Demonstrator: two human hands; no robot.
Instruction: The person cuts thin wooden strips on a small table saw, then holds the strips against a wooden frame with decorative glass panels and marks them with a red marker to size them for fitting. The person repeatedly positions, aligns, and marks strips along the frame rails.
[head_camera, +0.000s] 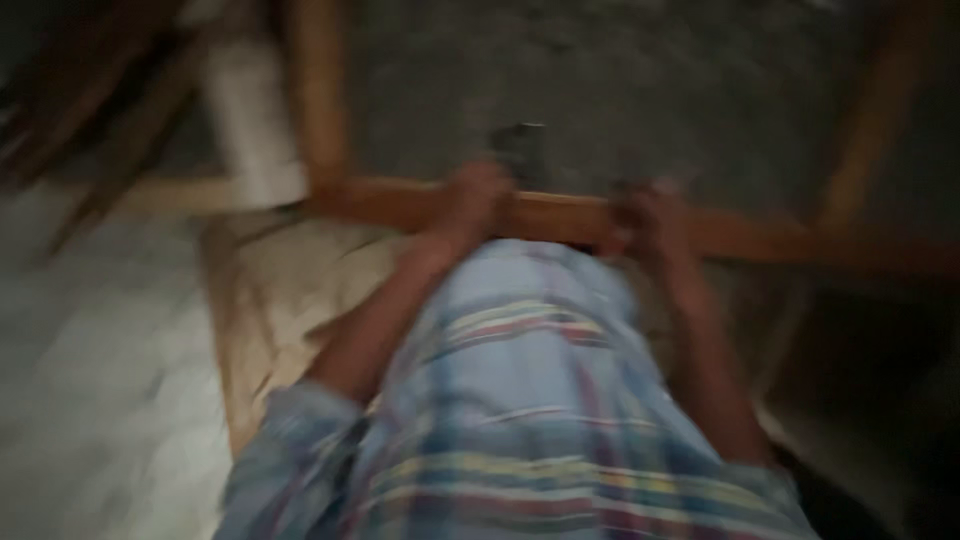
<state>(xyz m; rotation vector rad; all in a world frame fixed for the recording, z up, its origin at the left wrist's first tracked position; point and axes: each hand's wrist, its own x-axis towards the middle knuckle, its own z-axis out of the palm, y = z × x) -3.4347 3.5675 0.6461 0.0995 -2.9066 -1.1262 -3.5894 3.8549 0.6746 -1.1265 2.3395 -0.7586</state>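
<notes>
Though blurred and dim, shows a wooden frame (760, 238) across a grey floor (620, 80), horizontal rail orange-brown, uprights running off at both ends. Judged mid-step: rail held steady or being shifted; next move calls for firm, even hold. Left hand (470, 200) and right hand (650, 212) both wrapped over rail; finger closure cannot be told. Small dark block (520, 150) just behind.
</notes>
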